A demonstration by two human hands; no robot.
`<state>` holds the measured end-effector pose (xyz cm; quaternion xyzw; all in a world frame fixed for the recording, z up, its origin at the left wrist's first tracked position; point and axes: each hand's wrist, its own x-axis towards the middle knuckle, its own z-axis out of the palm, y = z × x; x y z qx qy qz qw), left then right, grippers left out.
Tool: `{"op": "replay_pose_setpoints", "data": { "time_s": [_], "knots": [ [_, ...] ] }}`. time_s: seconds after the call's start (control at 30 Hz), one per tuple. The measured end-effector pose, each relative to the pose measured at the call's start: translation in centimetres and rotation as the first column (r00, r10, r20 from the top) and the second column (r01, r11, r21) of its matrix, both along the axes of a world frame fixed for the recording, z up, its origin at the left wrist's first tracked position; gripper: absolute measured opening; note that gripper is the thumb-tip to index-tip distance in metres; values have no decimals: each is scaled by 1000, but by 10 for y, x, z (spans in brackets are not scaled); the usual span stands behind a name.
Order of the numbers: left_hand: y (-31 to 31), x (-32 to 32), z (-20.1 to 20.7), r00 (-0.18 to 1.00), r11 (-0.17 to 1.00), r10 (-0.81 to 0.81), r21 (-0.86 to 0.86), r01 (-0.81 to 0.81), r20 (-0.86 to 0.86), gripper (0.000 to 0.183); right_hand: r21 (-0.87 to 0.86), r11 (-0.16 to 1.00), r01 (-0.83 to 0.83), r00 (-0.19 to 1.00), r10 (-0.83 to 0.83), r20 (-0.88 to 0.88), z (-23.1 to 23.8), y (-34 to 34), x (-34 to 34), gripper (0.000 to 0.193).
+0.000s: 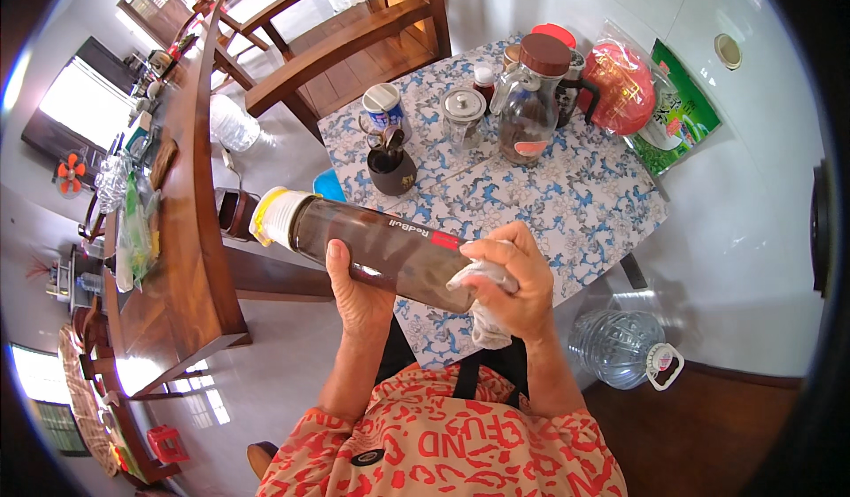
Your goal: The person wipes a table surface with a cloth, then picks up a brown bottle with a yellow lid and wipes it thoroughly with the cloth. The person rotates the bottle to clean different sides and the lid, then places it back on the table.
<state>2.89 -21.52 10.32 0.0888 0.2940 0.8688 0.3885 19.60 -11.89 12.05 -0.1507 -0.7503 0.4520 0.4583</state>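
Note:
A dark see-through water bottle (pixel 376 247) lies tilted across my two hands above the table's near edge. Its white and yellow cap (pixel 282 216) points to the left. My left hand (pixel 361 295) supports the bottle from below near its middle, the thumb up along the near side. At the bottle's base end, my right hand (pixel 513 276) grips a crumpled white cloth (pixel 487 327) and presses it against the bottle. Part of the cloth hangs down below my right fingers. The bottle's underside is hidden.
On the flower-patterned table (pixel 584 223) stand a dark cup with spoons (pixel 391 174), a blue and white can (pixel 384 107), a lidded glass jar (pixel 463 115) and a glass jug (pixel 529 112). A large plastic water bottle (pixel 620 346) lies on the floor at right. A wooden chair (pixel 354 41) stands behind.

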Motion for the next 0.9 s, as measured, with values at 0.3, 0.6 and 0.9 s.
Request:
{"op": "replay_pose_setpoints", "data": {
  "time_s": [0.3,0.6,0.9],
  "knots": [
    [-2,4,1,993,998,36,-51,-42,-109,63,-112,991,78,995,-84,-55,-2,-5,-4,28],
    [-4,7,5,989,998,1,-66,-11,-151,65,81,996,-24,1000,24,-8,5,2,-2,23],
    [-2,2,6,983,996,0,-86,-15,-181,66,114,993,12,999,-17,43,8,-6,-2,31]
  ]
}}
